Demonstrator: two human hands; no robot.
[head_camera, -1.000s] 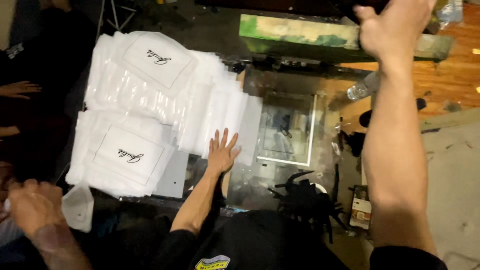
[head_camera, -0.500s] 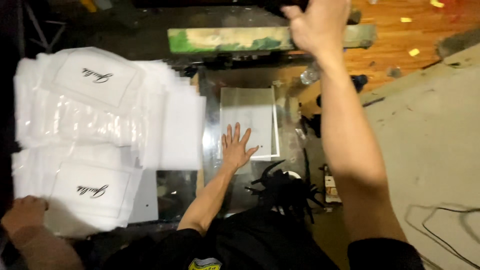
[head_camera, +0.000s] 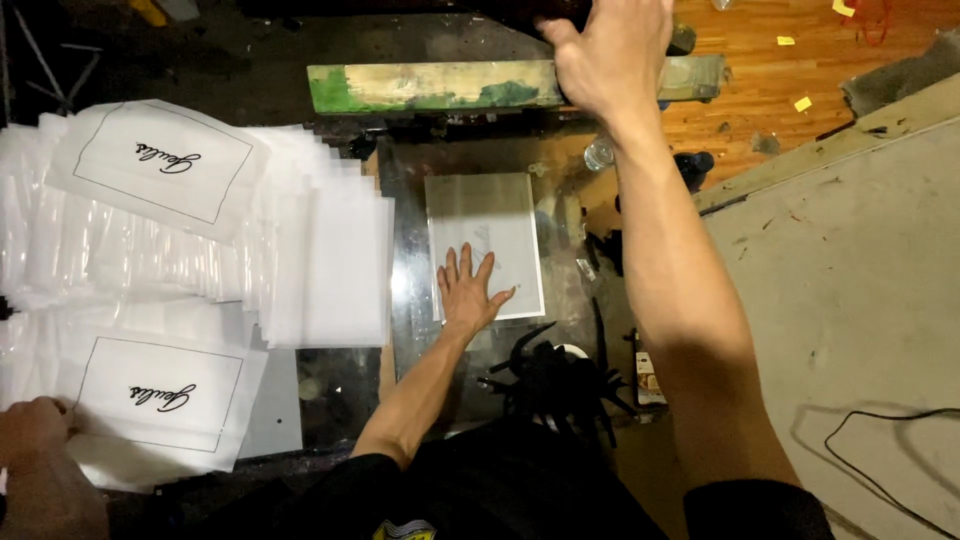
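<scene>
My left hand (head_camera: 468, 290) lies flat with fingers spread on the lower edge of a translucent white sheet (head_camera: 485, 215). The sheet rests on a dark glass plate (head_camera: 410, 300). My right hand (head_camera: 605, 55) is raised far ahead, its fingers curled over the edge of a dark frame (head_camera: 555, 12) at the top of the view. Just below that hand runs a long bar smeared with green and cream paint (head_camera: 430, 88).
Stacks of white sheets (head_camera: 200, 240) with a black script mark cover the left side. Another person's hand (head_camera: 35, 425) touches the near printed sheet (head_camera: 160, 395). A black spider-shaped knob (head_camera: 550, 375) sits near my body. A grey board (head_camera: 850, 300) and black cable (head_camera: 880, 450) lie right.
My left hand went from the edge of the sheet stack to the single sheet on the glass and stays there. My right hand stays raised. The other person's hand slid onto the near sheet.
</scene>
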